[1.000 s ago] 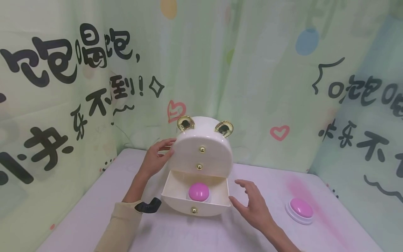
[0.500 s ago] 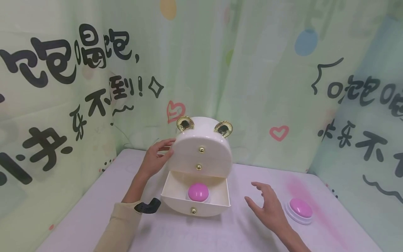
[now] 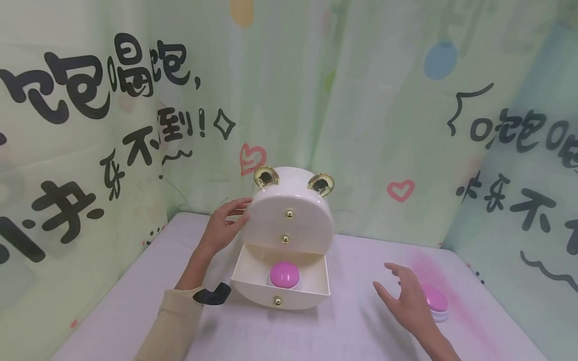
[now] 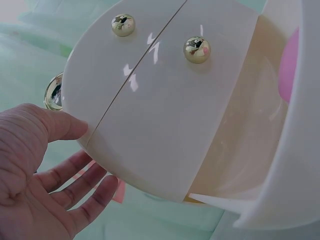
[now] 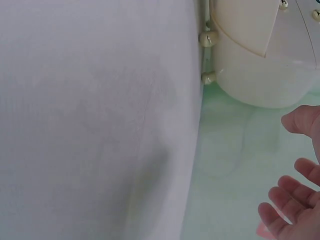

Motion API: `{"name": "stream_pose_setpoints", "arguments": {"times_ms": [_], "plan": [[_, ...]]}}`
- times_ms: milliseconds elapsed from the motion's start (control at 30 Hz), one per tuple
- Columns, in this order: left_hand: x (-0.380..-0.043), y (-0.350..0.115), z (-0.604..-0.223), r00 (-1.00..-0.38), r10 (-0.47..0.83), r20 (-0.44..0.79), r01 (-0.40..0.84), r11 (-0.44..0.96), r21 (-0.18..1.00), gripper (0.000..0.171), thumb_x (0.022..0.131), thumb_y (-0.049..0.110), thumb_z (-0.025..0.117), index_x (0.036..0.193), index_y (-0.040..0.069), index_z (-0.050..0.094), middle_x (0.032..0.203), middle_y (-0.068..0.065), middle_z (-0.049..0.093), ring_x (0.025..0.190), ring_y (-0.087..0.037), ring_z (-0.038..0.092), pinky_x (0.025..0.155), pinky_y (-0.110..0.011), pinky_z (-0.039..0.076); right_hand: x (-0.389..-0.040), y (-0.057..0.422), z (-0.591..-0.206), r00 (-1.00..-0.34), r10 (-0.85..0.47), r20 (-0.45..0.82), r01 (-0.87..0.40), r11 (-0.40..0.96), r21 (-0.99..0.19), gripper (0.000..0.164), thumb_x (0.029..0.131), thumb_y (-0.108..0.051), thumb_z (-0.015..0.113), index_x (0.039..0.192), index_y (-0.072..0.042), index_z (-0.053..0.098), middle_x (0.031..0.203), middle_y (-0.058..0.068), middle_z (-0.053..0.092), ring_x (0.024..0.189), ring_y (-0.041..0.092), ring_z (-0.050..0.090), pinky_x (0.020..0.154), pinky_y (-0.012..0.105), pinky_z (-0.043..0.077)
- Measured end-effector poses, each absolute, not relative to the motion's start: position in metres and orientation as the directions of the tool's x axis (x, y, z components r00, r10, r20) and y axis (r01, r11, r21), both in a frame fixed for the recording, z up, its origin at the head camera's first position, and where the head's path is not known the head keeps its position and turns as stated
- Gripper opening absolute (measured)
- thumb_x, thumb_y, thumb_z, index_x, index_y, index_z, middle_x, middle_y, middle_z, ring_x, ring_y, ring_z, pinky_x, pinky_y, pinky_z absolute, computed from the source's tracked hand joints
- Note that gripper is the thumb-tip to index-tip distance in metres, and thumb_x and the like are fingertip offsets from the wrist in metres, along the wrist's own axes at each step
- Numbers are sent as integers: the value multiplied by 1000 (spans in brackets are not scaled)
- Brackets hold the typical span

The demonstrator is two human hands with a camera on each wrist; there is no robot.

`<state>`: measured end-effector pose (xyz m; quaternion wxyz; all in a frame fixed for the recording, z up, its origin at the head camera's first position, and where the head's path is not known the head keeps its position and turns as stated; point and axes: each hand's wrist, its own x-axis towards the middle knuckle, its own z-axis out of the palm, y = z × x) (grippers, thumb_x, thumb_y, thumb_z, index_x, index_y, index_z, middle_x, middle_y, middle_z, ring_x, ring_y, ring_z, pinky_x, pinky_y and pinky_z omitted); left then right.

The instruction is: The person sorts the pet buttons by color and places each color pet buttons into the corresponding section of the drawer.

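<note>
A rounded white desktop drawer box [image 3: 289, 225] with gold knobs and gold-rimmed ears stands mid-table. Its bottom drawer [image 3: 253, 293] is pulled out and holds a pink push button [image 3: 285, 275] on a white base. My left hand [image 3: 222, 228] rests at the box's left side; in the left wrist view the thumb [image 4: 70, 127] touches the front edge, with relaxed fingers alongside. Over the table to the right, my right hand [image 3: 408, 301] is held with fingers spread, nothing in them. Behind it, partly hidden, lies a second pink push button [image 3: 436, 298].
A pale lilac tabletop [image 3: 280, 338] carries a pink smear [image 3: 429, 263] at the right. Light green curtains [image 3: 361, 125] with black writing and hearts enclose the back and sides. A black strap end [image 3: 213, 294] sticks out from the left cuff.
My right hand has moved away from the open drawer to the right, and now overlaps the second pink button. The left hand, box and drawer have stayed in place.
</note>
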<state>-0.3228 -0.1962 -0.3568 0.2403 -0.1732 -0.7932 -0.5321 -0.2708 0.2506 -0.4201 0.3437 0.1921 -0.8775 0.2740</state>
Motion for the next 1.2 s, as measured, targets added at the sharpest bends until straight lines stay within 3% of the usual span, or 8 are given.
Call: {"name": "stream_pose_setpoints", "arguments": {"times_ms": [200,400,500,567,633,733,1033,1200], "plan": [[-323,-196,-358,-825,21,565,529,383,757,41,98,10,68,139,6,62,132,-20,65,120,-37,64,90,-54,56,-270,267,-423,-736,-109,669,-465,799,-382,53,81,-9,84,127,4,61,118,22,65,102,36,61,78,14,42],[-323,-196,-358,-824,18,566,528,386,756,41,98,11,68,139,7,62,132,-20,65,119,-37,64,90,-54,56,-268,283,-421,-804,-52,592,-367,827,-426,53,87,-17,81,130,4,59,122,25,63,109,37,60,79,10,41],[-323,-196,-357,-821,17,570,531,389,753,41,98,10,68,139,6,62,131,-20,66,119,-37,64,89,-54,56,-268,292,-420,-839,-30,543,-315,841,-440,55,90,-22,78,133,6,56,125,27,60,111,41,59,84,30,50],[-323,-196,-357,-820,16,572,531,391,751,41,98,10,68,139,6,62,131,-20,66,119,-37,64,89,-54,57,-269,298,-421,-848,-25,530,-300,847,-440,56,92,-23,77,134,8,55,126,30,59,112,44,58,87,47,50],[-323,-196,-357,-820,15,572,531,390,752,41,98,10,68,139,6,62,131,-20,66,119,-37,65,89,-54,57,-270,304,-422,-858,-19,513,-291,841,-455,58,93,-22,75,135,10,52,128,32,56,113,46,57,89,58,47],[-322,-196,-357,-822,17,569,530,389,754,41,98,10,68,139,6,62,131,-20,66,119,-37,64,89,-54,57,-271,312,-423,-873,1,487,-263,841,-473,59,93,-22,74,136,10,50,129,33,54,114,47,55,89,62,46],[-322,-196,-355,-821,23,571,535,384,753,41,98,9,68,138,6,62,130,-20,66,119,-37,64,90,-55,57,-273,336,-415,-955,82,284,-108,797,-594,74,98,-41,68,143,11,40,141,36,47,125,53,50,98,64,44],[-321,-196,-355,-825,21,565,528,387,756,41,98,10,68,139,6,62,131,-20,65,119,-36,64,90,-54,57,-274,346,-414,-981,97,170,-35,767,-641,83,97,-49,66,149,8,35,148,35,42,131,52,46,95,48,53]]}}
